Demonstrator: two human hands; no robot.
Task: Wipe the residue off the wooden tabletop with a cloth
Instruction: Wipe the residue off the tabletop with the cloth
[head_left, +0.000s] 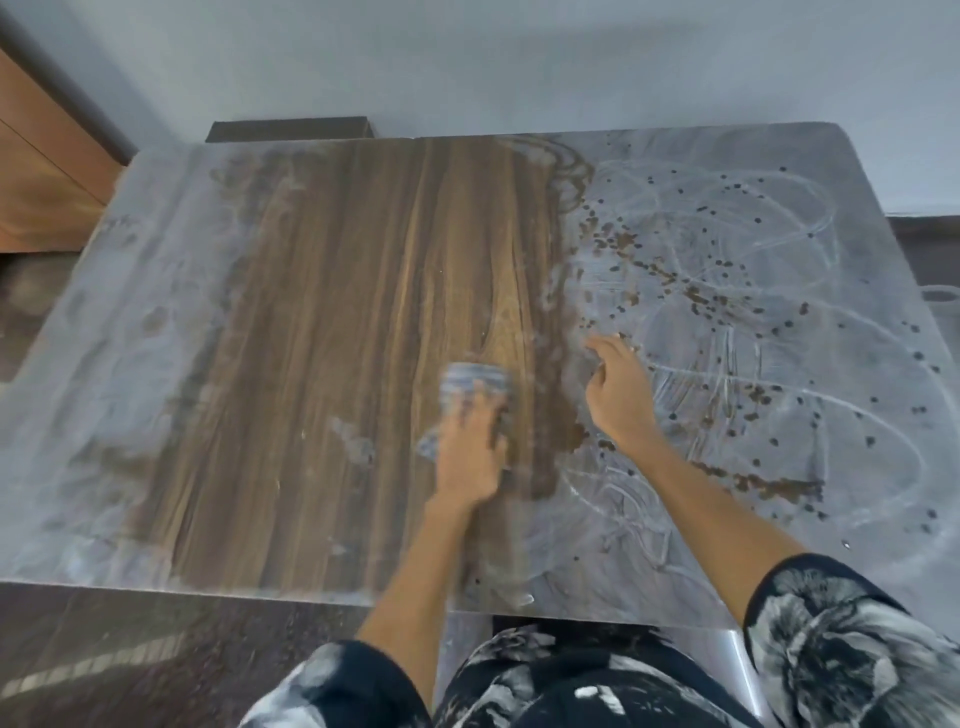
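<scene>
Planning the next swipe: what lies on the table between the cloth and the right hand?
Head view: a narrow strip of wiped wood with faint haze separates the cloth from the right hand; nothing loose lies on it.

No readable text, label, brand, number or sign shows anywhere in view.

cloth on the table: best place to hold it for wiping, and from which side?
From above, palm flat on the near half of the cloth, as the left hand does now. It lies bunched and flat on the tabletop, so probably press it down, not pinch an edge.
</scene>
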